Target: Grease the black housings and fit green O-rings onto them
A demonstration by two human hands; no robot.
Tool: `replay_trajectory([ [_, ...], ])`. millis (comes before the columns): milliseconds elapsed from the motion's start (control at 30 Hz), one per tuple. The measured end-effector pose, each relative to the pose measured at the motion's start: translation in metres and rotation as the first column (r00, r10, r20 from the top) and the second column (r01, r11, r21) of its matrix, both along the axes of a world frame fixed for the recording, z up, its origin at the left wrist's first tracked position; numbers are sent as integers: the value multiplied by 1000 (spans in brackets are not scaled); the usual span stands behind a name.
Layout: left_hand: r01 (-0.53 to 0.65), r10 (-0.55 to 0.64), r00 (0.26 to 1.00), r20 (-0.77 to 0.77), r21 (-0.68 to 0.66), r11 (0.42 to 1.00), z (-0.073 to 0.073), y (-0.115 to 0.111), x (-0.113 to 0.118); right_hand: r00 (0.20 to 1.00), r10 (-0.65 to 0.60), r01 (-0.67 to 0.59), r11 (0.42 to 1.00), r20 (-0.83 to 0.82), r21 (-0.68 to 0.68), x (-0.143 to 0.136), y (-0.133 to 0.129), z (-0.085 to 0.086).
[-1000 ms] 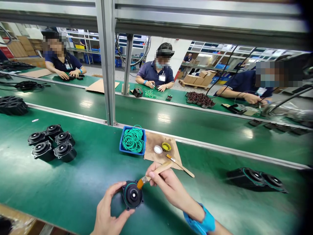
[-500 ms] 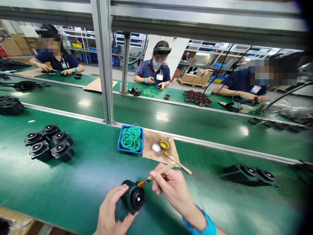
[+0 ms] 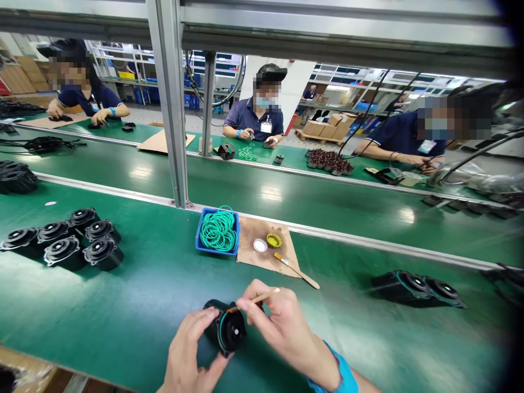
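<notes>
My left hand (image 3: 191,349) grips a black round motor housing (image 3: 234,334) between thumb and fingers, tilted with its face toward me. A green rubber ring (image 3: 222,332) sits around the raised centre of that face. In my right hand (image 3: 282,322) a small brush (image 3: 262,296) with a wooden handle is pinched, its bristles at the upper rim of the housing beside the ring. A second brush (image 3: 297,271) lies partly on a stained piece of cardboard (image 3: 250,262), near a yellow cap (image 3: 274,240) and a white round lid (image 3: 260,245).
A blue bin (image 3: 216,251) of green rings stands beyond my hands. Several black housings (image 3: 61,251) stand at the left, and two ringed ones (image 3: 409,288) at the right. A metal post (image 3: 168,109) rises at the bench's far edge. Co-workers (image 3: 256,117) sit across.
The right hand and brush have shifted slightly left and down, the brush now lying flatter against the housing's rim. The view has turned slightly left, bringing another housing into sight.
</notes>
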State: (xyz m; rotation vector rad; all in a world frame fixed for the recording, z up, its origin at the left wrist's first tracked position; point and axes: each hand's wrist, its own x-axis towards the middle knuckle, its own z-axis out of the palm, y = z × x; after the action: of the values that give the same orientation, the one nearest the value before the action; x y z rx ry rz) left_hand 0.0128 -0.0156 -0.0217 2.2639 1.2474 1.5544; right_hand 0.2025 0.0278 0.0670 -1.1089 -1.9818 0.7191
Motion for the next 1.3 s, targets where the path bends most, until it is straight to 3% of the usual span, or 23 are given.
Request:
replay_trajectory([
  [333, -39, 39, 999, -25, -18, 999, 4, 3, 6, 974, 174, -193, 973, 143, 130, -6, -16, 12],
  [467, -34, 34, 999, -26, -5, 999, 5, 4, 5, 942, 230, -304, 894, 245, 328, -7, -23, 10],
  [600, -13, 9, 999, -38, -106, 994, -3, 3, -2, 889, 239, -408, 800, 390, 440, -5, -28, 1],
  [667, -3, -2, 1000, -29, -163, 987, -7, 2, -6, 870, 240, -438, 778, 430, 451, -3, -30, -4],
  [800, -4, 20, 998, 65, -244, 970, -9, 1, -7, 859, 292, -464, 791, 421, 399, 6, -27, -7],
  [933, 47, 88, 955, 284, -436, 899, -7, 1, -6, 913, 308, -388, 859, 268, 333, 22, -21, -1],
  [1033, 173, 183, 856, 483, -602, 779, -4, 2, -8, 986, 167, -160, 949, 0, 271, 39, -20, -2],
  [1100, 269, 234, 780, 580, -649, 712, 0, 2, -10, 988, 28, 1, 982, -150, 189, 48, -21, -7],
  [1200, 360, 251, 708, 660, -643, 676, 7, 1, -11, 964, -75, 99, 991, -254, 84, 51, -23, -13],
  [1300, 370, 244, 699, 672, -633, 680, 12, 0, -9, 964, -72, 75, 997, -257, 3, 46, -25, -15],
])
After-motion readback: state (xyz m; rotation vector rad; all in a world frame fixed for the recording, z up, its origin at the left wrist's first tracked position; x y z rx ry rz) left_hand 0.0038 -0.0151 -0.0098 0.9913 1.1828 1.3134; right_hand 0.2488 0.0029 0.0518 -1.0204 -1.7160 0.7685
